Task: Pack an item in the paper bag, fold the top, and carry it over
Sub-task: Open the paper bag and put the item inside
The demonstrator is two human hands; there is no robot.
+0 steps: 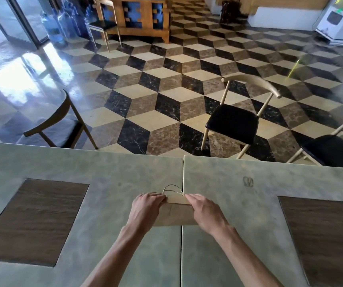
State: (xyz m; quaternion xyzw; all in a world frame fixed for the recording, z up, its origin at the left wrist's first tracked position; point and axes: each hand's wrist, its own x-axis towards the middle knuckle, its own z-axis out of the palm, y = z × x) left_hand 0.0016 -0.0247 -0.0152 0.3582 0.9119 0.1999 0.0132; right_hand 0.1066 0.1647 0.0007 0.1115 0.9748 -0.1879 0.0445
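Observation:
A brown paper bag [175,214] lies flat on the pale marble table [104,168], across the seam between two tabletops. Its top strip is folded over, and thin string handles [172,188] loop out past the far edge. My left hand [145,210] presses on the bag's left side, fingers on the fold. On the right side my right hand [204,214] presses the same way. Both hands cover the bag's ends. Whatever is inside the bag is hidden.
Two dark wood inlays [31,220] [321,241] are set into the table left and right. Beyond the far edge stand chairs [232,123] [58,125] on a cube-patterned tile floor. A wooden counter [141,15] and water jugs [52,25] are far back.

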